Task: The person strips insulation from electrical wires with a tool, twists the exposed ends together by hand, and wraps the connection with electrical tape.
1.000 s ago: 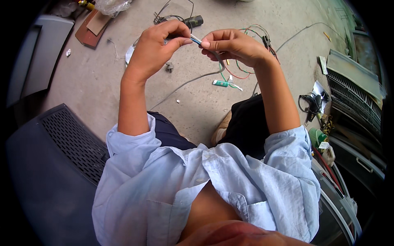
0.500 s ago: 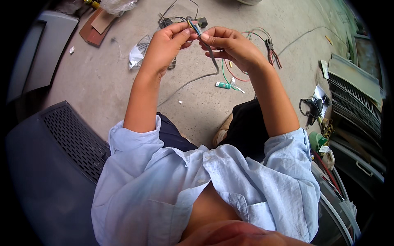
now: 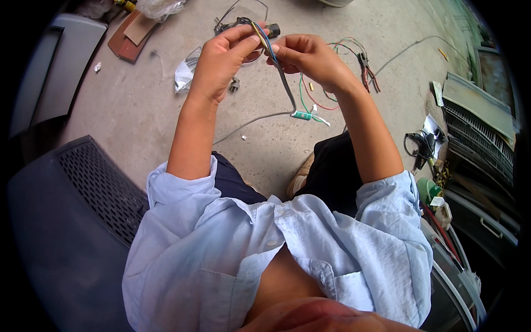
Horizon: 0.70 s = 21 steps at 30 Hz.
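A dark grey cable (image 3: pixel 285 83) is held up between my two hands, its end split into blue, yellow and dark wires (image 3: pixel 263 37). My left hand (image 3: pixel 235 48) pinches these wires near their far end. With thumb and fingers closed, my right hand (image 3: pixel 301 54) grips the cable where the wires come out of the sheath. The cable hangs down past my right hand, bends near a green and white tube (image 3: pixel 301 115) and runs off left along the floor. Beyond my left hand lies a black plug-like piece (image 3: pixel 272 30) with dark leads, partly covered by my fingers.
Red-handled pliers (image 3: pixel 365 71) lie on the concrete floor at right, beside loose red and green wires (image 3: pixel 310 95). A white packet (image 3: pixel 183 76) is left of my left hand. A dark perforated panel (image 3: pixel 102 182) stands at left; finned metal panels (image 3: pixel 481 130) are stacked at right.
The wires are more fanned out and visible now. Both hands have shifted slightly, and the cable's hanging bend has moved down to beside the tube.
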### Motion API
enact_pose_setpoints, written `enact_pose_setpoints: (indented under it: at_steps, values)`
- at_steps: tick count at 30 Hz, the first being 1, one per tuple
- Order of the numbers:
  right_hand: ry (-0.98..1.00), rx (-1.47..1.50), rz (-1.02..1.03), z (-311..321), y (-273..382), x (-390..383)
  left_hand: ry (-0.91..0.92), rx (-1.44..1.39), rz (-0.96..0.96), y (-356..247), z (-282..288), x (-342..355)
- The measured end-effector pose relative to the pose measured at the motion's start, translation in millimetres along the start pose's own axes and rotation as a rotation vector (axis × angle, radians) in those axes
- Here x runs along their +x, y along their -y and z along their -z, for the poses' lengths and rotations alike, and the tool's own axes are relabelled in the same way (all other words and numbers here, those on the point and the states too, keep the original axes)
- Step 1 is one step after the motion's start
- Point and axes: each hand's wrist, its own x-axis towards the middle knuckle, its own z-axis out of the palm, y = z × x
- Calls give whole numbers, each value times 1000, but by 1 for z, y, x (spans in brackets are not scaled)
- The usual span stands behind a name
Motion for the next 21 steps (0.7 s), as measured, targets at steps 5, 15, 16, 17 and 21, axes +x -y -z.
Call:
enact_pose_setpoints:
  at_steps: [5,15,16,17,21]
  values:
    - [-67,-419,116,-3,-3,-2,66,166,-91,4,6,0]
    - [-124,-540,137,-6,-3,-6,54,55,73,6,5,1]
    - [-126,-501,116,-5,-4,-5,61,51,73,5,5,1]
    - [-108,-422,94,-3,-4,-6,68,48,72,5,5,1]
    - [-53,-127,-1,0,0,-7,98,61,43,4,7,1]
